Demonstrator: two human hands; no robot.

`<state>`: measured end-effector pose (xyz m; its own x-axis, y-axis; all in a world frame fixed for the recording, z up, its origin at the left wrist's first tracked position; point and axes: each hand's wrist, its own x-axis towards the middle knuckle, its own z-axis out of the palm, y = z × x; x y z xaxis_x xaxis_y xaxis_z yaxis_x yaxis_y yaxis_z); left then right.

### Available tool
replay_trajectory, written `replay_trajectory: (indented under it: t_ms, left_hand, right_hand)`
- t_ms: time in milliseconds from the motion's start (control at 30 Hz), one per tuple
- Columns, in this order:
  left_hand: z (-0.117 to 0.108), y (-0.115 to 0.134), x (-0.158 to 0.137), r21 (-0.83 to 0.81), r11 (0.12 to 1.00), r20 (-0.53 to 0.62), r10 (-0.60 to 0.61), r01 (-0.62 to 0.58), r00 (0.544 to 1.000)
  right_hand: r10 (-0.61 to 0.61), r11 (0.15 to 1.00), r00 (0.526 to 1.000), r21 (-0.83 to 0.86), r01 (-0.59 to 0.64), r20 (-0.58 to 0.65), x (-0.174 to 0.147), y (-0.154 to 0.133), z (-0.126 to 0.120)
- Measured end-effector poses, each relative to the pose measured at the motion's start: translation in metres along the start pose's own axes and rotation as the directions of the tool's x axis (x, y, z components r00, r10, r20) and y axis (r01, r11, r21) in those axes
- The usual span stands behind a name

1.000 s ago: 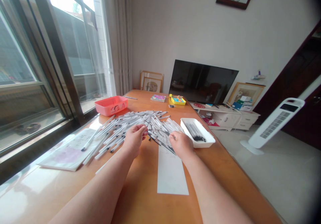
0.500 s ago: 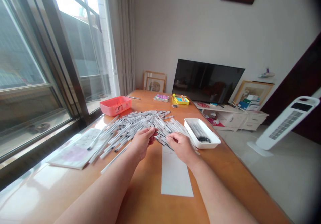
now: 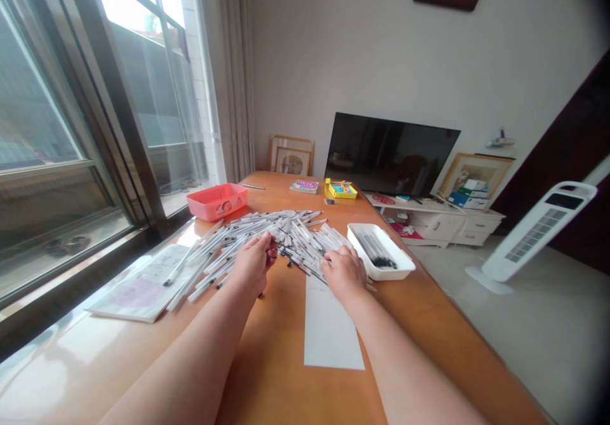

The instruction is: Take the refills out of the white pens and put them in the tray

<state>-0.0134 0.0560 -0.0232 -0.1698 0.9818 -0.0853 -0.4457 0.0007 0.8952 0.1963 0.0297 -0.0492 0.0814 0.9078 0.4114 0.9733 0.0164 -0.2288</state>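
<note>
My left hand (image 3: 255,260) is closed in a pinch on a thin black pen part, held over the near side of a pile of pens (image 3: 257,225). These have clear or whitish barrels, many with black ends. To the right, my right hand (image 3: 345,272) rests at the pile's edge with its fingers curled down; their tips, and anything they grip, are hidden. Thin dark sticks lie between the hands. Partly under the right hand is a white paper strip (image 3: 331,342). Beside that hand stands a white tray (image 3: 403,271) holding a row of black-ended pens.
A red plastic basket (image 3: 204,206) stands behind the pile at left. On the left lies a booklet (image 3: 138,291) with pens across its edge. Farther back on the wooden table (image 3: 276,361) are a colourful book (image 3: 305,187) and a yellow box (image 3: 344,191).
My left hand has drawn left with the thin black part. My right hand has moved right, away from it, onto the edge of the pens. The view has shifted slightly.
</note>
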Motion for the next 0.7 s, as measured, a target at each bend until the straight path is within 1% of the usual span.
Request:
replay_trajectory:
  t_ms: [133,300,400,533,700]
  left_hand:
    - [0.001,-0.001,0.0,-0.021,1.0,0.015,-0.007,0.007,1.0]
    - [-0.001,0.0,0.002,-0.064,0.998,0.014,0.004,-0.003,1.0]
    - [-0.003,0.004,0.004,-0.101,0.995,0.002,0.019,-0.019,1.0]
    - [-0.009,0.012,0.008,-0.162,0.986,-0.04,0.038,-0.044,0.998]
    - [-0.016,0.02,0.014,-0.193,0.978,-0.096,0.06,-0.078,0.994]
  right_hand:
    - [-0.007,1.0,1.0,-0.009,0.006,-0.009,0.0,0.0,0.003]
    - [0.001,0.999,0.996,0.044,0.003,-0.085,0.0,0.005,-0.001]
    - [-0.033,0.986,0.994,0.159,0.049,-0.105,-0.001,0.01,-0.007]
    - [-0.115,0.923,0.991,0.361,0.13,-0.061,-0.003,0.02,-0.016]
    - [-0.165,0.857,0.985,0.488,0.163,-0.039,-0.004,0.026,-0.023]
